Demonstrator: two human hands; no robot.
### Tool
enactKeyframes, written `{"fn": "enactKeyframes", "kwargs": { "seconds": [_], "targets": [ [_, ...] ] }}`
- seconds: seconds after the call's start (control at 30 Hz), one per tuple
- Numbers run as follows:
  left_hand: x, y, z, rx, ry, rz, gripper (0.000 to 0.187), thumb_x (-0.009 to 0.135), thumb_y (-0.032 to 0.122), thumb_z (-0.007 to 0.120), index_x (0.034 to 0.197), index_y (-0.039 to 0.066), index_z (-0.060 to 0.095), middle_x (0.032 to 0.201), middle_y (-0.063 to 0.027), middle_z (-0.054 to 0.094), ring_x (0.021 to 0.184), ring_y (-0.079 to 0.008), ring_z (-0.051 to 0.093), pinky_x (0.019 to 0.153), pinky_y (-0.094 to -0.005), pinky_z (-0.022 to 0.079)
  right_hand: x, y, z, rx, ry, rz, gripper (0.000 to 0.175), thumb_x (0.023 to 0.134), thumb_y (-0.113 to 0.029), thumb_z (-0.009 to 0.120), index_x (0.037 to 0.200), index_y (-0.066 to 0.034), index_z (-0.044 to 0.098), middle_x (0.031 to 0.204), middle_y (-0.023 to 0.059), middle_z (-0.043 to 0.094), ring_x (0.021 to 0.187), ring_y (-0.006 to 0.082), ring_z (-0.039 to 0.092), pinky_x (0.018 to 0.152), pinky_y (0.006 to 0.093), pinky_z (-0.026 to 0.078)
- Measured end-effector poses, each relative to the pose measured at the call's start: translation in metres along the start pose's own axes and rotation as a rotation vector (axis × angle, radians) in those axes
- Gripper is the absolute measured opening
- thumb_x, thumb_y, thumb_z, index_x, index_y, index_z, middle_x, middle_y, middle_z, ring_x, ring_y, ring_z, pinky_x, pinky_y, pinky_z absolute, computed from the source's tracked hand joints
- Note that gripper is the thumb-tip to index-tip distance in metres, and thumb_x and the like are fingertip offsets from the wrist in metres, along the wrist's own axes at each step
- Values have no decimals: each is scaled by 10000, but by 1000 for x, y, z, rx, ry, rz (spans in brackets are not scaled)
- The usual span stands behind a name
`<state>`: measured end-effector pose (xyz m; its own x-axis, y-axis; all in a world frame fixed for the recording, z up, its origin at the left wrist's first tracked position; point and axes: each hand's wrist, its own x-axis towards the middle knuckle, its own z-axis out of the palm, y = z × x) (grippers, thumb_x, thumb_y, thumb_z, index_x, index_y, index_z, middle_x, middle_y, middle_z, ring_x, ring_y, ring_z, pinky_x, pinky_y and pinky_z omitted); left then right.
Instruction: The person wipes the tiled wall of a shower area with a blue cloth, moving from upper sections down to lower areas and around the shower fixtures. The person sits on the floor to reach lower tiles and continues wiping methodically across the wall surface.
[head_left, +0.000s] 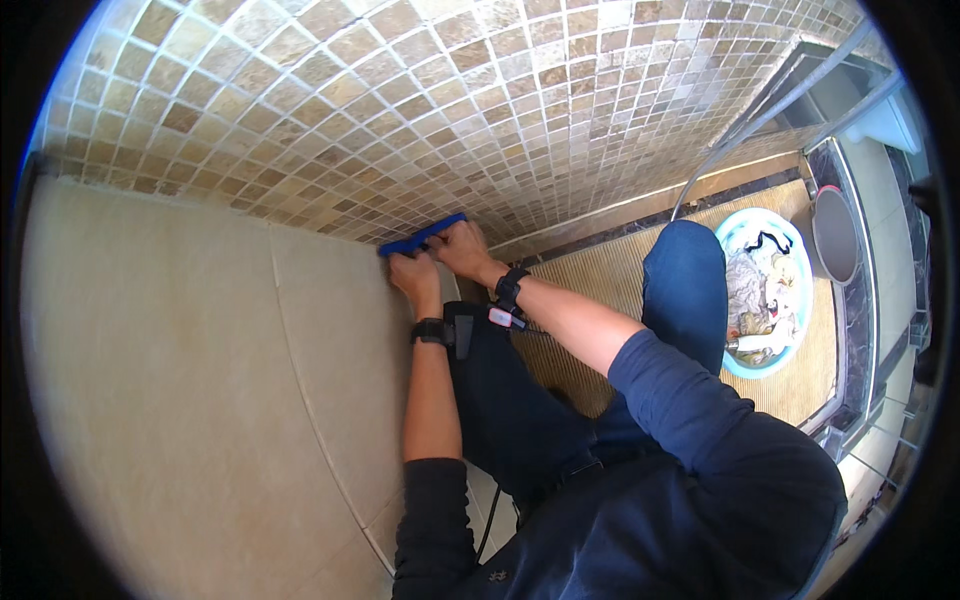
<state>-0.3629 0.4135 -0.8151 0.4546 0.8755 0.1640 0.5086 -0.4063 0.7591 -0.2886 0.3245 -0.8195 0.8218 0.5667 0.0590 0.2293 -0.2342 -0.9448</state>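
A narrow blue hand tool (411, 244), possibly a brush or scraper, lies against the mosaic tile wall (390, 150) low in the corner. My left hand (416, 279) grips its near-left part from below, right beside the large beige wall tiles (202, 360). Around its right part close the fingers of my right hand (466, 251). Whatever edge or bristles the tool has is turned to the wall and hidden. Both wrists wear black straps, and a small white device (501, 317) hangs by the right one.
A light-blue basin (806, 300) holding wet cloths stands on the ribbed tan floor mat (814, 360) to my right. Behind it is a grey bucket (836, 240). A grey hose (780, 109) hangs down along the wall. My bent knee (684, 277) rises between hands and basin.
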Motion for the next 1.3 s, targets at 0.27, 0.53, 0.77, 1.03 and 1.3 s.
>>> {"fn": "enactKeyframes", "kwargs": {
  "seconds": [0.27, 0.53, 0.77, 1.03, 1.3],
  "targets": [
    [78, -169, 59, -507, -962, -971, 207, 943, 140, 598, 1115, 28, 620, 939, -145, 709, 809, -271, 699, 789, -436, 619, -5, 82, -3, -220, -123, 113, 218, 841, -295, 735, 890, -85, 770, 866, 189, 723, 859, 401, 695, 761, 503, 550],
    [-21, -14, 84, -685, -576, -899, 154, 995, 117, 568, 1105, 26, 627, 954, -98, 731, 820, -249, 712, 752, -354, 557, -11, 104, -80, -155, -3, 255, 204, 814, -281, 757, 865, -86, 789, 841, 206, 713, 831, 406, 698, 735, 486, 549],
    [-64, 75, 70, -785, -268, -409, 103, 927, 95, 653, 902, 8, 701, 900, -93, 752, 816, -160, 690, 727, -294, 488, -15, 44, -133, 47, 206, 160, 126, 783, -151, 768, 818, -31, 773, 725, 190, 705, 670, 242, 729, 637, 352, 544],
    [-58, 74, 87, -717, -355, -599, 139, 921, 86, 653, 867, -21, 724, 848, -97, 747, 795, -159, 663, 716, -287, 480, -24, 88, -89, 399, 493, 238, 132, 805, -67, 684, 863, 30, 752, 811, 144, 752, 714, 162, 692, 658, 330, 529],
    [-34, 67, 47, -497, -523, -265, 171, 970, 187, 673, 971, 26, 730, 890, -102, 771, 761, -152, 712, 655, -270, 494, -5, 77, -22, 803, 936, 657, 286, 911, -160, 593, 1092, 51, 656, 1013, 137, 679, 929, 244, 608, 801, 388, 488]
  ]
}}
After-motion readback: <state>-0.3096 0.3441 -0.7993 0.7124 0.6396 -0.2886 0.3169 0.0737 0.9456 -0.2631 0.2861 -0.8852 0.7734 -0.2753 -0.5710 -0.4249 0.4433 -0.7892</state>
